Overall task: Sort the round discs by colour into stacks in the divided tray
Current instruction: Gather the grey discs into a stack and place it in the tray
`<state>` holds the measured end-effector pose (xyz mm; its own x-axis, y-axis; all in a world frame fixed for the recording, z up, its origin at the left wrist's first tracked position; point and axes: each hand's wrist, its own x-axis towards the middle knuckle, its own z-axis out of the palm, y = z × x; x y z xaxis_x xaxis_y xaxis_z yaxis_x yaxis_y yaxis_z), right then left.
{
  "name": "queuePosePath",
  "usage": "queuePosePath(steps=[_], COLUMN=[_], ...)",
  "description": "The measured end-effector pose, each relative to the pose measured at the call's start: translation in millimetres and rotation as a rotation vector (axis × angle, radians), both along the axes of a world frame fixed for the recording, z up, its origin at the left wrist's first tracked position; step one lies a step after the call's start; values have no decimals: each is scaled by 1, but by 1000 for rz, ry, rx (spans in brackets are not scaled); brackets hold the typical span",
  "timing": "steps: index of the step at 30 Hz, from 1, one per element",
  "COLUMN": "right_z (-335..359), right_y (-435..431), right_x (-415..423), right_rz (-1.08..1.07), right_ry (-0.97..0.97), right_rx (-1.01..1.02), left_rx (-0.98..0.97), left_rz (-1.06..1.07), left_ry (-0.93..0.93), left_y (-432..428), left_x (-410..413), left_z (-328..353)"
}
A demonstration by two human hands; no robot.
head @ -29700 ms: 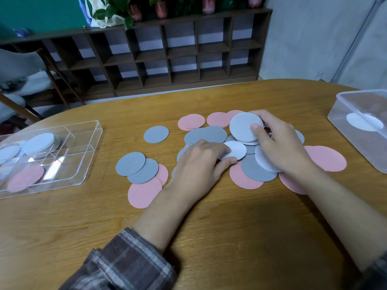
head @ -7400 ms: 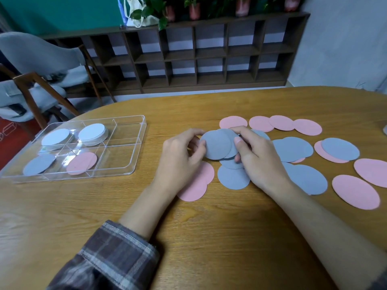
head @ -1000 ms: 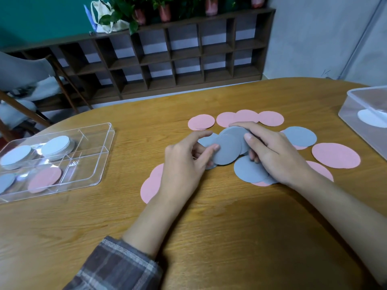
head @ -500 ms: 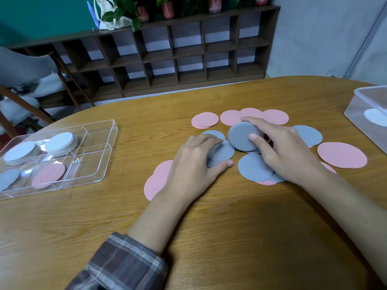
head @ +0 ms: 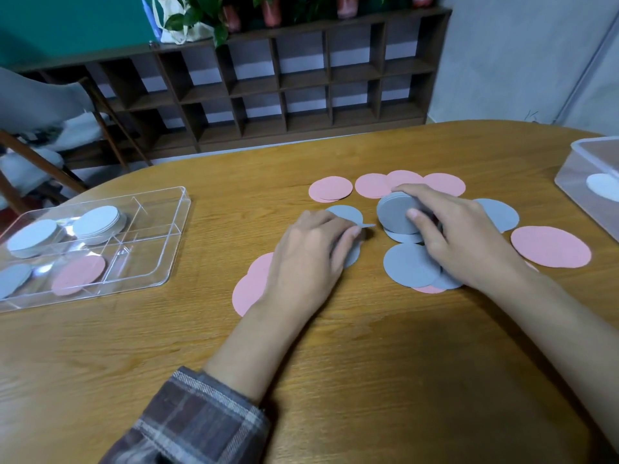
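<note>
Grey and pink discs lie spread over the middle of the wooden table (head: 335, 380). My right hand (head: 462, 239) grips a small stack of grey discs (head: 393, 214), thumb on its front face, tilted above the table. My left hand (head: 308, 259) pinches the edge of another grey disc (head: 351, 252) and lifts it off the table. A loose grey disc (head: 410, 264) lies below the stack. Pink discs (head: 371, 185) form a row behind the hands. The clear divided tray (head: 160, 249) at left holds two white stacks (head: 97, 221), a grey disc (head: 11, 279) and a pink disc (head: 78, 274).
A clear plastic box (head: 589, 175) with a white disc inside stands at the right table edge. A large pink disc (head: 551, 246) lies right of my right hand. Dark shelving (head: 284, 82) and a chair (head: 40, 128) stand beyond the table.
My left hand has curled from lying flat on a grey disc to pinching and lifting its edge. My right hand keeps hold of the grey stack, shifted slightly.
</note>
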<state>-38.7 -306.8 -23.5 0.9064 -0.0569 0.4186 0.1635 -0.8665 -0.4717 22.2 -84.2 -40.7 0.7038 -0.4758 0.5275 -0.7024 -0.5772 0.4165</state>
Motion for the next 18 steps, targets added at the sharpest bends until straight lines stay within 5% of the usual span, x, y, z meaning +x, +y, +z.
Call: queuePosePath(steps=[9, 18], right_z=[0, -1], right_y=[5, 12], right_x=[0, -4], right_rz=[15, 174], right_ry=[19, 91], right_rx=[167, 352], left_rx=[-225, -329], left_rz=[-9, 20], left_ry=[-93, 211], left_y=[0, -3], left_x=[0, -8], left_z=[7, 10])
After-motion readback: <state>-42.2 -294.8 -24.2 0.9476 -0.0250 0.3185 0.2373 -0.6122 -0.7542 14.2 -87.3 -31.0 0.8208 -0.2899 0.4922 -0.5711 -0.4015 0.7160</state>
